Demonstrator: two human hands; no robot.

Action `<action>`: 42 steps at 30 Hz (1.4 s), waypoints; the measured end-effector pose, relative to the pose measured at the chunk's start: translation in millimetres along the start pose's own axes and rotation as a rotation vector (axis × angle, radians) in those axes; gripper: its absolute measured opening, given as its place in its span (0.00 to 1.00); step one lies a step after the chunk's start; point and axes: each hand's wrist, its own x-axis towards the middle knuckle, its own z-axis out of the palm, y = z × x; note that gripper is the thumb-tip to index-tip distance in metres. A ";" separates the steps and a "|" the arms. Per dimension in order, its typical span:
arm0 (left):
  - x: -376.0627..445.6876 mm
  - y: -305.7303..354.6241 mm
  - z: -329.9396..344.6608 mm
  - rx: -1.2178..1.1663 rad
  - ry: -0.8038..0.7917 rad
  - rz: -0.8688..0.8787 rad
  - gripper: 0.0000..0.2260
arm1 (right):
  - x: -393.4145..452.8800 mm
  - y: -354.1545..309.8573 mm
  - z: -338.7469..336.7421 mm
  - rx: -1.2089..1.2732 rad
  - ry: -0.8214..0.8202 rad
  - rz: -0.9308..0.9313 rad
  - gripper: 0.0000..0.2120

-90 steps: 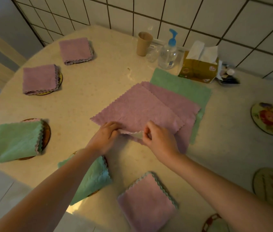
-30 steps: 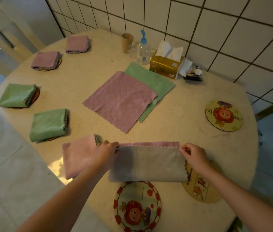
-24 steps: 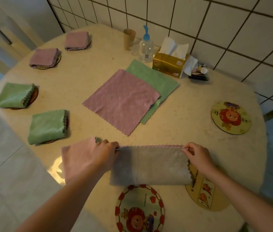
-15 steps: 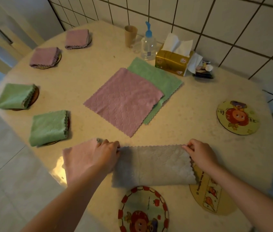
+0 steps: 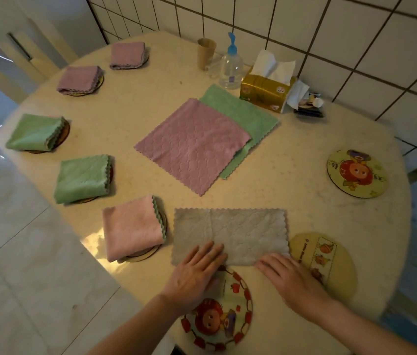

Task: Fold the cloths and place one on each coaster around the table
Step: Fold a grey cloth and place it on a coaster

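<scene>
Nothing legible anywhere. Small print along the yellow coaster [image 5: 322, 262], marks on the tissue box [image 5: 266, 94] and a bottle label [image 5: 231, 78], all too blurred to read.

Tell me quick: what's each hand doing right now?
Left hand: open, fingers flat on the grey cloth.
Right hand: open, fingers flat at the cloth's near edge.

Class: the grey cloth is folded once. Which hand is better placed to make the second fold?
Probably the right hand: it rests at the grey cloth's free right end, while the left hand presses near the middle, anchoring it.
</scene>
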 end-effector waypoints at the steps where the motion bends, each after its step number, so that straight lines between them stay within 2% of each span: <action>1: -5.8 -5.7 1.3 0.006 -0.001 -0.023 0.25 | 0.1 1.8 2.5 -0.011 -0.010 -0.005 0.35; 4: -22.6 -16.4 0.2 0.043 0.023 -0.068 0.24 | 6.1 2.2 2.9 -0.025 -0.023 -0.007 0.33; 6: -29.4 -22.3 -4.7 0.063 0.027 -0.101 0.23 | 16.6 -1.1 -3.3 -0.018 -0.088 0.031 0.32; 9: -30.7 -28.4 -7.9 0.049 0.004 -0.097 0.27 | 30.6 -4.3 -9.0 -0.016 -0.152 0.049 0.29; 12: -24.5 -27.2 -11.7 0.045 -0.009 -0.105 0.34 | 36.2 -5.2 -11.4 -0.060 -0.147 0.111 0.29; 16: -17.7 -22.1 -18.4 0.086 0.043 -0.105 0.32 | 33.9 -0.2 -12.7 -0.081 -0.123 0.180 0.30; 26: 3.1 -14.7 -37.6 0.131 0.083 0.015 0.31 | 5.0 18.7 -39.4 -0.039 0.159 0.146 0.14; 31: 22.0 -14.4 -58.0 0.231 0.190 0.124 0.19 | -48.9 -11.0 -23.8 0.081 0.079 0.152 0.07; 34: 11.8 -7.5 -57.8 0.240 0.185 0.048 0.27 | -66.0 -47.6 -10.4 0.146 0.030 0.090 0.11; 36: -3.2 9.6 -42.5 0.136 0.138 0.148 0.31 | -60.2 -62.5 -9.3 0.207 0.040 0.061 0.14; 38: -17.1 35.9 -27.4 0.042 0.061 0.307 0.31 | -50.8 -70.7 -15.7 0.259 0.121 0.040 0.14; 40: -22.9 56.2 -18.2 -0.004 0.055 0.360 0.28 | -41.7 -76.2 -28.6 0.316 0.168 -0.009 0.10; 42: -23.9 64.6 -9.8 -0.068 0.120 0.370 0.21 | -38.6 -81.9 -40.3 0.429 0.141 -0.090 0.08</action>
